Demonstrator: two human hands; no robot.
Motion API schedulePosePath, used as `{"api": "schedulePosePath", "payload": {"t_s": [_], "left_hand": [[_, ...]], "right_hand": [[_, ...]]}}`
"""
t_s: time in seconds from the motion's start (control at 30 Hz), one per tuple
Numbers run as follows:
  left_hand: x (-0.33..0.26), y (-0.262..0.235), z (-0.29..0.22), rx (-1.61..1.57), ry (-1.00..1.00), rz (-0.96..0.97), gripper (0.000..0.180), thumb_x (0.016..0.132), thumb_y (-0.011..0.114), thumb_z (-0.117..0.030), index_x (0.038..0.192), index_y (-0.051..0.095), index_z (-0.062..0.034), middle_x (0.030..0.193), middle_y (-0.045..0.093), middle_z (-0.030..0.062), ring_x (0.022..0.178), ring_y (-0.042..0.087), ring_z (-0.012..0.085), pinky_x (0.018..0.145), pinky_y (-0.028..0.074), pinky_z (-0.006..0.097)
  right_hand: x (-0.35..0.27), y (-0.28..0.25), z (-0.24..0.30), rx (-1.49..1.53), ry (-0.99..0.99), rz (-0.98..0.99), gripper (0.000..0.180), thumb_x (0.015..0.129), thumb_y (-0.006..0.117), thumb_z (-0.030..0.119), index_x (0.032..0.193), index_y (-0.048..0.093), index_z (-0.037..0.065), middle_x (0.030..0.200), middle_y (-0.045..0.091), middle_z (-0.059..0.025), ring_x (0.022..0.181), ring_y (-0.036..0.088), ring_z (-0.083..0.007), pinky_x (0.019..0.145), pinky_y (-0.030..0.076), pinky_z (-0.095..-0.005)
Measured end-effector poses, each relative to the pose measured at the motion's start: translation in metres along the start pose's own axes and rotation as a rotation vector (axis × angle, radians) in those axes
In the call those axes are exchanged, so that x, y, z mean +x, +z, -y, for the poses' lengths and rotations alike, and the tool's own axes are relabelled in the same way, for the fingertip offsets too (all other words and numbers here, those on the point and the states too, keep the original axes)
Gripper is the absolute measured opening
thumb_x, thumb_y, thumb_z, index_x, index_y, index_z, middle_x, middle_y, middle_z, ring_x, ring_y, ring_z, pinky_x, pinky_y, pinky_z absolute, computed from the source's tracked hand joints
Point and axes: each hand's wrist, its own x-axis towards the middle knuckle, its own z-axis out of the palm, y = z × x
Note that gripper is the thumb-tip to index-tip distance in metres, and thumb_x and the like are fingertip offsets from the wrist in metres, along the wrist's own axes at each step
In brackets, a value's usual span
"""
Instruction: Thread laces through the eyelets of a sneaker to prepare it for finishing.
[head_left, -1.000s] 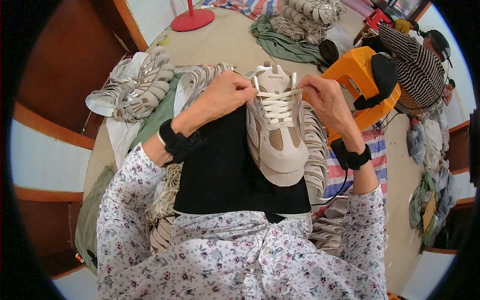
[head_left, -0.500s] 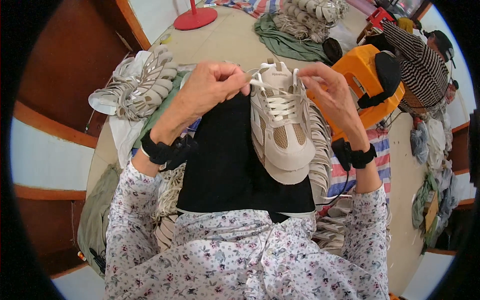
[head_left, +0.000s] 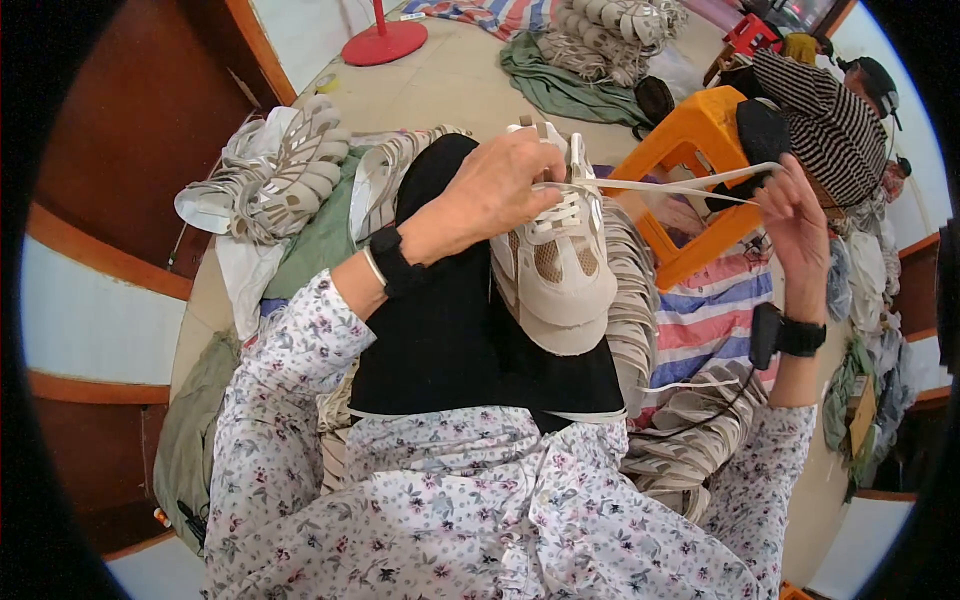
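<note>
A beige and tan shoe upper (head_left: 560, 300) with mesh panels lies on the black cloth (head_left: 430, 340) over my lap, toe toward me. White laces criss-cross its front. My left hand (head_left: 500, 190) is closed over its upper opening, fingers at the top eyelets; exactly what they pinch is partly hidden. Out to the right, my right hand (head_left: 797, 215) grips the white shoelace (head_left: 680, 187), whose strands stretch taut sideways from the shoe. Black straps circle both wrists.
Stacked shoe uppers (head_left: 628, 290) run beside my right leg, and more uppers (head_left: 285, 175) are piled at left. An orange stool (head_left: 650, 240) stands ahead right on a striped sheet (head_left: 690, 325). A red round base (head_left: 385, 43) is far off. A person in stripes (head_left: 825, 115) sits at right.
My right hand has swung right, drawing the lace out long. The left hand has moved right onto the shoe's top. The shoe has shifted slightly left and toward the far side.
</note>
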Motion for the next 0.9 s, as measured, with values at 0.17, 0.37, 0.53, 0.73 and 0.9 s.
{"api": "schedulePosePath", "payload": {"t_s": [0.17,0.37,0.53,0.73,0.9], "left_hand": [[0.003,0.011,-0.003,0.002,0.024,-0.031,0.015,0.083,0.067,-0.013,0.084,0.059,-0.0007,0.081,0.058,0.0114,0.075,0.061,0.0264,0.069,0.049,0.036],[0.006,-0.015,-0.006,-0.628,-0.470,0.174,0.015,0.093,0.062,-0.016,0.090,0.062,-0.0007,0.084,0.064,0.0025,0.072,0.062,0.0094,0.064,0.049,0.024],[-0.002,-0.082,0.029,-0.935,-0.173,-0.078,0.024,0.095,0.060,-0.013,0.114,0.067,0.0002,0.092,0.066,-0.0011,0.079,0.061,0.0034,0.067,0.048,0.016],[-0.012,-0.207,0.111,-1.037,-0.459,-0.307,0.029,0.090,0.066,-0.004,0.118,0.065,0.0036,0.106,0.067,0.0066,0.084,0.062,0.0028,0.071,0.051,0.010],[-0.068,-0.281,0.146,-0.817,-0.377,-0.659,0.022,0.093,0.059,0.000,0.114,0.067,0.0047,0.116,0.067,0.0125,0.106,0.062,0.0135,0.091,0.051,0.019]], "right_hand": [[-0.065,-0.122,0.066,0.072,-0.132,-0.395,0.052,0.098,0.054,-0.001,0.146,0.034,-0.002,0.085,0.043,-0.0010,0.065,0.038,-0.0096,0.059,0.036,-0.0211],[-0.133,-0.219,0.110,0.032,-0.189,-0.697,0.048,0.097,0.054,-0.003,0.143,0.039,-0.001,0.079,0.043,-0.0014,0.064,0.036,-0.0100,0.059,0.034,-0.0242],[-0.162,-0.265,0.123,0.141,-0.193,-0.620,0.035,0.099,0.053,0.000,0.133,0.047,-0.002,0.077,0.041,-0.0001,0.062,0.032,-0.0130,0.060,0.033,-0.0265],[-0.195,-0.314,0.148,-0.062,-0.275,-0.757,0.031,0.099,0.055,0.003,0.129,0.052,-0.003,0.078,0.042,-0.0002,0.065,0.039,-0.0112,0.060,0.039,-0.0244],[-0.168,-0.276,0.122,-0.325,-0.196,-0.699,0.028,0.098,0.058,0.007,0.125,0.054,-0.002,0.094,0.058,-0.0052,0.077,0.054,-0.0125,0.066,0.046,-0.0244]]}}
